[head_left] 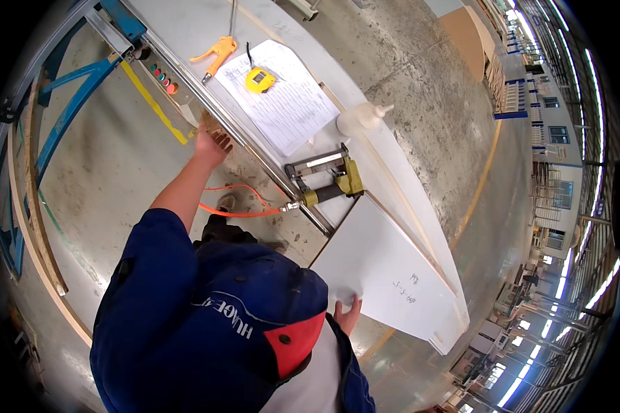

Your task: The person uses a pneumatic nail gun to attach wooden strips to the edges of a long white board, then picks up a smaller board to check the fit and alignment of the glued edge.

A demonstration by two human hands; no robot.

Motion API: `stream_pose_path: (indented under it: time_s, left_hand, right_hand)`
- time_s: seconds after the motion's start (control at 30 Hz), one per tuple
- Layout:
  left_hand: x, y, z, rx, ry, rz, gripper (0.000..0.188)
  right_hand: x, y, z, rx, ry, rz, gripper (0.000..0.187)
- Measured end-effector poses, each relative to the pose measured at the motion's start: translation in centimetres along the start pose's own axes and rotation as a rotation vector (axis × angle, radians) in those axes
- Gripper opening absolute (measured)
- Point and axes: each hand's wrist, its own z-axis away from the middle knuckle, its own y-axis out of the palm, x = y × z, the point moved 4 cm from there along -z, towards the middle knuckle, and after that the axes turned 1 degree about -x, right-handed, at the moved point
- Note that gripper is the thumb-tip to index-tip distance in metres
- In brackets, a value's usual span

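My left hand (213, 143) reaches past the near side of the metal rail (248, 146), fingers apart, with nothing visible in them. At the right end of the table, my right hand (349, 315) grips the near edge of a white panel (382, 258); part of the hand is hidden. The panel lies on a larger pale board (401, 180) and has handwritten marks. Beside the panel's left corner rests an olive-green pneumatic nail gun (331, 186), joined to an orange air hose (238, 214). Neither hand touches the nail gun.
Left of the nail gun lie printed sheets (282, 113), a yellow tape measure (259, 80) and an orange air blow gun (218, 56). A white squeeze bottle (359, 119) stands behind. Coloured push buttons (164, 80) and a blue frame (76, 113) are at left.
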Motion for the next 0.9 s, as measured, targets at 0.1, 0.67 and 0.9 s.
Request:
stream_pose_path:
  time_s: [0.1, 0.67, 0.9]
  left_hand:
    - [1.0, -0.2, -3.2, -0.100, -0.039, 0.100, 0.093]
    - [4.7, -1.8, -17.1, 0.490, -0.133, 0.174, 0.070]
    - [3.3, -1.0, -15.8, 0.451, -0.192, 0.082, 0.058]
  right_hand:
    - [-4.7, 1.4, 4.5, -0.002, 0.290, 0.049, 0.068]
    - [2.0, 6.4, 3.3, 0.174, 0.502, 0.054, 0.068]
    - [3.9, 7.4, 2.2, 0.173, 0.480, 0.046, 0.069]
